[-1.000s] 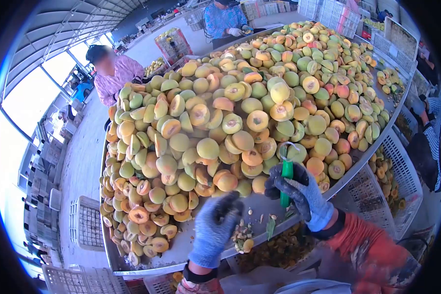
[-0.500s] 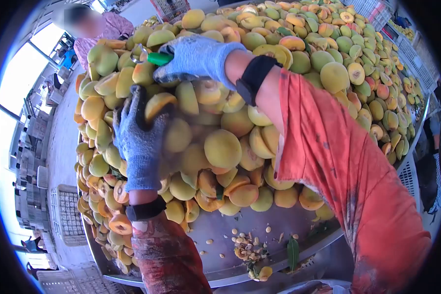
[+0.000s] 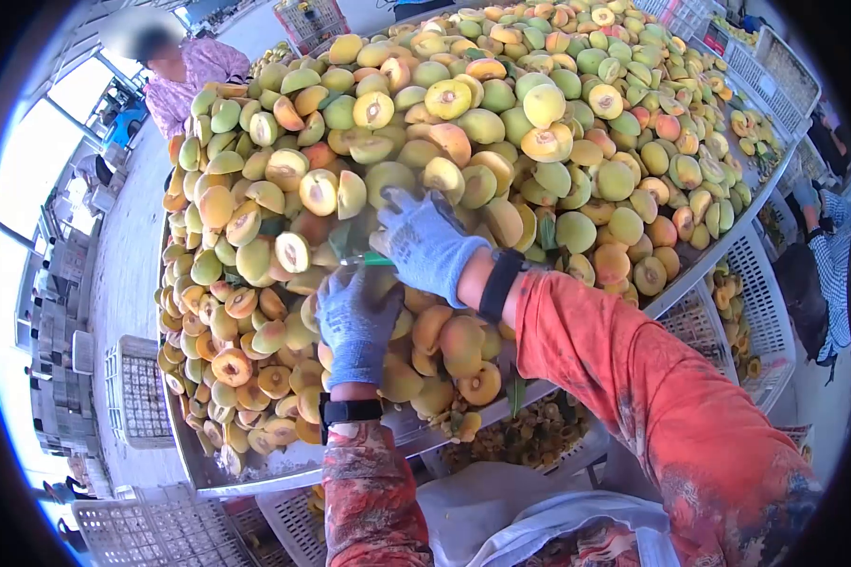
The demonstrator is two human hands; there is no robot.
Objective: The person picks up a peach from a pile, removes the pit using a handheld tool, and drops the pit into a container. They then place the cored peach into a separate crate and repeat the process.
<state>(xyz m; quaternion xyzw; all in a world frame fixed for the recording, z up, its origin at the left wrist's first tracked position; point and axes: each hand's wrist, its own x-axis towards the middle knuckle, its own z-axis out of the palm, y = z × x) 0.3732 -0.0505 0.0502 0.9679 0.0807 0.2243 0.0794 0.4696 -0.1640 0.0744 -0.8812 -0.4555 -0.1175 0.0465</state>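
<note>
Both my hands wear blue knit gloves with dark, stained palms. My right hand (image 3: 427,234) is closed around a green-handled tool (image 3: 376,258), whose metal end points left over the fruit. In the earlier frame that end looks like a loop. Just below and left of it, my left hand (image 3: 357,317) rests at the near side of the pile, fingers apart, with no fruit visible in it. Around both hands lie yellow-green peaches, many of them cut in half, such as a peach half with its stone (image 3: 292,252) to the left.
The peaches are heaped on a metal table (image 3: 293,474) with a raised edge. White plastic crates (image 3: 140,392) stand on the floor at left, and more crates (image 3: 764,302) at right. Another person (image 3: 199,71) in a patterned top is at the far left. Below the front edge, a crate holds scraps (image 3: 515,439).
My view has shifted back. Both hands have come nearer to the table's front edge, and peaches now cover part of its bare front. The peach half at my left hand is no longer seen there.
</note>
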